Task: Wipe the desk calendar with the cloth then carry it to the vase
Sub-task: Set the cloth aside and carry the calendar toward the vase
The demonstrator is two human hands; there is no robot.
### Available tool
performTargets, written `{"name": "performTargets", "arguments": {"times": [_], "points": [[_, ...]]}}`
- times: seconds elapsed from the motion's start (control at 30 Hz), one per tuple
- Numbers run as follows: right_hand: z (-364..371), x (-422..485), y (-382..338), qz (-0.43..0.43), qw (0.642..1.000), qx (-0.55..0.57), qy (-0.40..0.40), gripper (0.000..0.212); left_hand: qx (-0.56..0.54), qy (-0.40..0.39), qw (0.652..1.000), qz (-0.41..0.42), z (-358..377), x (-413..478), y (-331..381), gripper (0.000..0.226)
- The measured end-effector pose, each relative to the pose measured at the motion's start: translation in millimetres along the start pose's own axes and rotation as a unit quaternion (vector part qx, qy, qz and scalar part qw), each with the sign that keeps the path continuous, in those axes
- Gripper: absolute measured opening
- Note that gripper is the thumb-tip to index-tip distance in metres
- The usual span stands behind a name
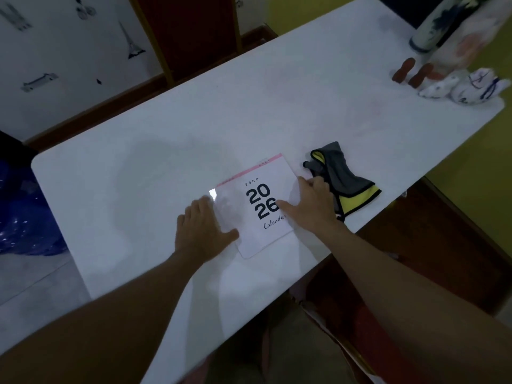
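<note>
A white desk calendar marked "2026" with a pink top edge lies flat on the white table near its front edge. My left hand rests flat on the calendar's left edge, fingers spread. My right hand presses on its right side, thumb touching the printed digits. A crumpled grey and yellow cloth lies just right of the calendar, touching my right hand's fingers. A tall white vase with dark blue painting stands at the table's far right corner.
Beside the vase stands a pale wrapped object. Two small red-brown pieces and white-and-blue figurines sit in front of it. A dark blue bag lies on the floor at the left. A wooden doorframe rises behind the table.
</note>
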State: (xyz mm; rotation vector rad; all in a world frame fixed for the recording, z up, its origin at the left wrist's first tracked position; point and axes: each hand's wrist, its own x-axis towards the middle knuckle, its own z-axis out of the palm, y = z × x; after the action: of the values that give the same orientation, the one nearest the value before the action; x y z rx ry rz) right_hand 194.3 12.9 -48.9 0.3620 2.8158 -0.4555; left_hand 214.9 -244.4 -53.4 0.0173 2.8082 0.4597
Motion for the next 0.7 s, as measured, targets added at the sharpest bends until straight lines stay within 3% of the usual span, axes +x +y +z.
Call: {"name": "performTargets", "arguments": {"times": [0.1,0.3,0.47,0.7], "points": [[-7,4,-5,0.055,0.995,0.074,-0.047,0.089,-0.064,-0.041,0.994,-0.074,0,-2,15,0.068],[-13,0,-7,0.084,0.977,0.183,-0.076,0.061,-0.302,-0.093,0.926,-0.206,-20,9,35,0.088],[-30,-5,-10,0.059,0.960,0.272,-0.018,0.061,-0.350,-0.065,0.920,-0.165,-44,11,41,0.076],[-47,-8,-14,-0.007,0.916,0.398,0.054,0.068,-0.368,0.039,0.925,-0.081,-59,22,42,0.054]]}}
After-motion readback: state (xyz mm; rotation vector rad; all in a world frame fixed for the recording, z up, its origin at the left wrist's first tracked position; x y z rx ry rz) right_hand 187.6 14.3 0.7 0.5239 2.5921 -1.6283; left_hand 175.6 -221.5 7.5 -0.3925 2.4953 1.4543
